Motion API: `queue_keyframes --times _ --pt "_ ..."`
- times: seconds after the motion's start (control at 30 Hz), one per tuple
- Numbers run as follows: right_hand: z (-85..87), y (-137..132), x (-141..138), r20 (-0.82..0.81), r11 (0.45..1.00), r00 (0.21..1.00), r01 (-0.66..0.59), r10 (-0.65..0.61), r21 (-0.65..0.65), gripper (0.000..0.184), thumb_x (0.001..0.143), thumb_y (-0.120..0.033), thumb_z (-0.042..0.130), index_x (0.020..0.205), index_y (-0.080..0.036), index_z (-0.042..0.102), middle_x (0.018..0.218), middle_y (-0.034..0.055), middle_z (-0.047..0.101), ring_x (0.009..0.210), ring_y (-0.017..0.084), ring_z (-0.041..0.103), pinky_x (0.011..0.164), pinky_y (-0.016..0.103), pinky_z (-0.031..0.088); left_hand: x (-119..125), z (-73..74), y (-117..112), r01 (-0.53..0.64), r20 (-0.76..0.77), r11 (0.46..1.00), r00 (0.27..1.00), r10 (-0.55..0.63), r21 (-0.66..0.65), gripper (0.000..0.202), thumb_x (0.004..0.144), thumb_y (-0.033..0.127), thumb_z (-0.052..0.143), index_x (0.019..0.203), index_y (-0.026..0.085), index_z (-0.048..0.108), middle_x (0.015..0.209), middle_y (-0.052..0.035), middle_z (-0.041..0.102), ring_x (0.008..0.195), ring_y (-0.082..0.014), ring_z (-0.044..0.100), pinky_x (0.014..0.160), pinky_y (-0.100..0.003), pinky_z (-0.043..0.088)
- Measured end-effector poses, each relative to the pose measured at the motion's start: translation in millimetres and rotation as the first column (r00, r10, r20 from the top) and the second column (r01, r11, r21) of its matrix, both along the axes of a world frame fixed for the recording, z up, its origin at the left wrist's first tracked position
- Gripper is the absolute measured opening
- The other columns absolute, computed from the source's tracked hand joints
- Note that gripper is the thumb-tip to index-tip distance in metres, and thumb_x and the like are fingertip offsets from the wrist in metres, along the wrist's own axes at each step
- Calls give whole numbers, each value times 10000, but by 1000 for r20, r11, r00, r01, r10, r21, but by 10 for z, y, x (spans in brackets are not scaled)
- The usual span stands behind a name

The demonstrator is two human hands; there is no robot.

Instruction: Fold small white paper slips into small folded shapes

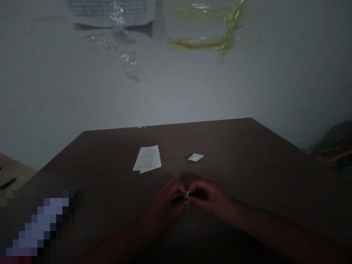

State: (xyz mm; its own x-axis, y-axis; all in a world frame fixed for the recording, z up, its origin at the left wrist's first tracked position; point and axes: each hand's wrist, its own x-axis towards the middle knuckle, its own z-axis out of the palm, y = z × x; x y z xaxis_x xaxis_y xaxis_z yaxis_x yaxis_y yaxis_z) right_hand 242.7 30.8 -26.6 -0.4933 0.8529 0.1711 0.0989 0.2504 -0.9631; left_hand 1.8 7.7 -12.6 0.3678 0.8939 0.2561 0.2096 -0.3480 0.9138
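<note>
Both hands meet low in the middle of the view, above the dark table. A small whitish piece (187, 194), which looks like folded paper, sits between their fingertips. My left hand (169, 201) pinches it from the left, and my right hand (210, 196) pinches it from the right. Most of the piece is hidden by the fingers. Just beyond my right hand lies a small folded white paper (195, 157). Farther left, printed paper sheets (147, 160) overlap on the table.
The brown table (110, 146) ends at a pale wall (176, 91) with tape on it. A blurred-out bright object (41, 223) lies at the lower left. Dark items (335, 146) stand beyond the table's right edge.
</note>
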Motion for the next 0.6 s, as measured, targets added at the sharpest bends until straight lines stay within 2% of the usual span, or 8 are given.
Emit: queue_keyframes --times 0.1,0.3,0.47,0.6 --pt "6 6 6 30 999 999 9 -10 34 89 991 -290 873 1046 -261 809 1054 38 836 1004 242 786 920 389 594 -17 3 14 8 37 998 999 -6 -64 146 929 245 845 990 266 714 1104 -47 767 1030 -248 757 948 -370 689" --pt "43 3 -4 62 997 998 21 -25 76 63 1020 -297 842 1039 -256 799 1018 32 825 949 222 768 878 368 585 -16 -21 26 -18 69 995 997 25 -101 160 901 235 854 994 272 729 1106 -48 759 1054 -254 766 990 -388 708" --pt "67 -17 -37 98 996 994 41 -48 76 114 963 -285 884 975 -250 776 930 3 773 855 195 697 803 333 541 9 -30 26 -60 68 996 996 65 -71 167 884 210 846 1000 275 744 1120 -48 761 1062 -254 768 998 -384 730" --pt "53 -22 -55 40 1000 999 16 -15 -14 154 975 -340 895 977 -249 771 920 -1 767 858 199 700 816 337 553 1 -14 16 -40 62 999 997 41 -12 174 914 191 841 1052 272 773 1151 -59 778 1081 -259 784 995 -388 737"
